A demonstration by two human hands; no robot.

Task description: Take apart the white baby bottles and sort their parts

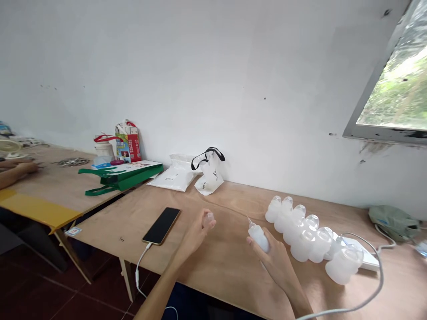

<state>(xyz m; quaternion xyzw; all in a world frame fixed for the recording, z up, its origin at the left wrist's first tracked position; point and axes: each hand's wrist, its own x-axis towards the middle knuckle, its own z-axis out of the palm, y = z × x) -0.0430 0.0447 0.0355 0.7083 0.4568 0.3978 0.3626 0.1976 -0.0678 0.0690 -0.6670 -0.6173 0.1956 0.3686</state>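
My right hand is wrapped round a small white squeeze bottle whose thin nozzle points up and to the left. My left hand pinches a small clear cap between its fingertips, a short way left of the nozzle. Both hands hover just above the wooden table. To the right of my right hand, a row of several similar translucent white bottles lies on the table.
A black phone with a white cable lies to the left. White bags lean at the wall. A green flat box, a red carton and another person's arm are on the left table. A white cable loops right.
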